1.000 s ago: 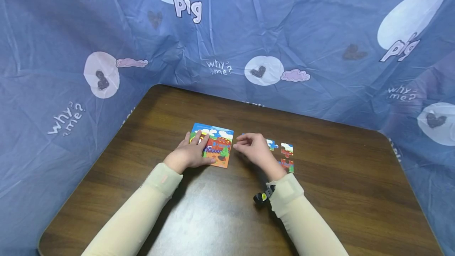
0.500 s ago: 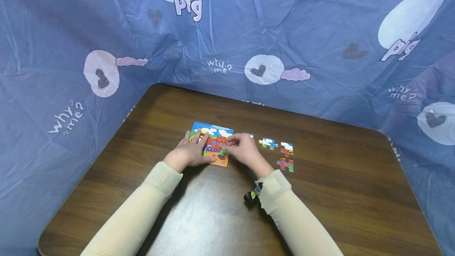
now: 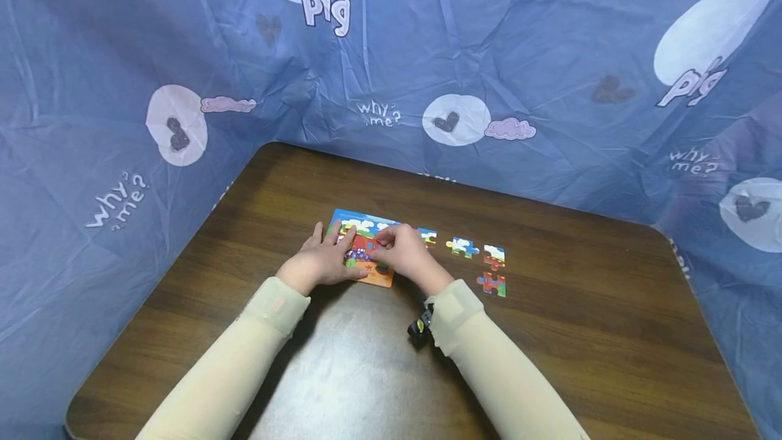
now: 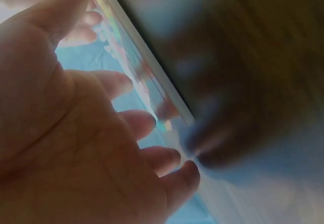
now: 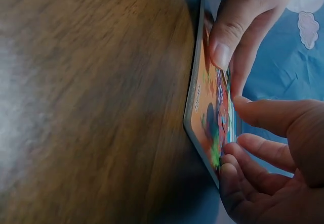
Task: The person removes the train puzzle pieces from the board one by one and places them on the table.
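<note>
A bright picture board (image 3: 380, 280) with blue sky, clouds and an orange ground lies flat on the table. My left hand (image 3: 318, 260) rests on its left part with spread, mostly straight fingers. In the right wrist view the left thumb (image 5: 223, 54) presses on the board's face. My right hand (image 3: 408, 255) is over the board's right part, its curled fingers and thumb around a small red and blue puzzle piece (image 3: 371, 247), mostly hidden by the fingertips. The board's edge (image 4: 152, 59) runs past the left fingers in the left wrist view.
Right of the board lie loose puzzle pieces: one (image 3: 427, 237) partly behind the right hand, a cloud piece (image 3: 462, 247), a red-and-white piece (image 3: 494, 257) and a red-and-green piece (image 3: 492, 284). Blue printed cloth (image 3: 379, 73) stands around the brown table (image 3: 580, 304).
My right hand has moved left from beside the board to over its right part, uncovering more of the loose pieces. The left hand has stayed almost still on the board.
</note>
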`<state>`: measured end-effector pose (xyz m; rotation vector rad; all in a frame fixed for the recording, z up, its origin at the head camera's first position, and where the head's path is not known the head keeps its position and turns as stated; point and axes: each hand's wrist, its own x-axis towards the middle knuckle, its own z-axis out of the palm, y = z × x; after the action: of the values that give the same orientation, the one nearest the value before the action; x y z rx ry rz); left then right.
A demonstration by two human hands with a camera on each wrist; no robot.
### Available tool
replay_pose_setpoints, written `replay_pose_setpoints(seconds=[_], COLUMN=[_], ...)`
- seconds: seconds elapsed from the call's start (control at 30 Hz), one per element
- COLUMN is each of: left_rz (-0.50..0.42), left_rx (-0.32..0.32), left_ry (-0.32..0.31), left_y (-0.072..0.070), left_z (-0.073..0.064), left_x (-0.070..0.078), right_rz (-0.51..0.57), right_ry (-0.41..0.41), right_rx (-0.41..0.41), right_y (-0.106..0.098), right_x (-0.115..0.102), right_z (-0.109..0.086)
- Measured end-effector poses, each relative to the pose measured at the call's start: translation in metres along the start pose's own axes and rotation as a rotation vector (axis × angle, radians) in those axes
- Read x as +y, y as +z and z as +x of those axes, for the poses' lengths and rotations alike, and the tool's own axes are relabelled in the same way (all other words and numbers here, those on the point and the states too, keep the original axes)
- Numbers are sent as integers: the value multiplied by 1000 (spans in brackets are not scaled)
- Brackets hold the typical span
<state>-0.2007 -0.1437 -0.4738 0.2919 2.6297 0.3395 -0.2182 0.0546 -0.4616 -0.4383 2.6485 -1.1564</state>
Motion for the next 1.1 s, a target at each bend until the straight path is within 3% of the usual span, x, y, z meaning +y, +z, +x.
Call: replay_pose_setpoints(seconds=[0.17,0.37,0.67,1.1], left_rz=[-17,-17,-10,-12], left_rx=[-6,-27,-27,-17], left_ry=[-57,-70,-79,-68], left_y=[-1,3,7,6], left_z=[-2,2,8,7], left_x=[-6,-11,-15,-13], right_rz=[-112,-220,-244,-47], right_ry=[-14,-3,27,46], right_rx=[-9,-50,-39,90], right_y=[5,9,11,15], right_x=[-7,-14,-16,-10], right_z=[4,6,10,10])
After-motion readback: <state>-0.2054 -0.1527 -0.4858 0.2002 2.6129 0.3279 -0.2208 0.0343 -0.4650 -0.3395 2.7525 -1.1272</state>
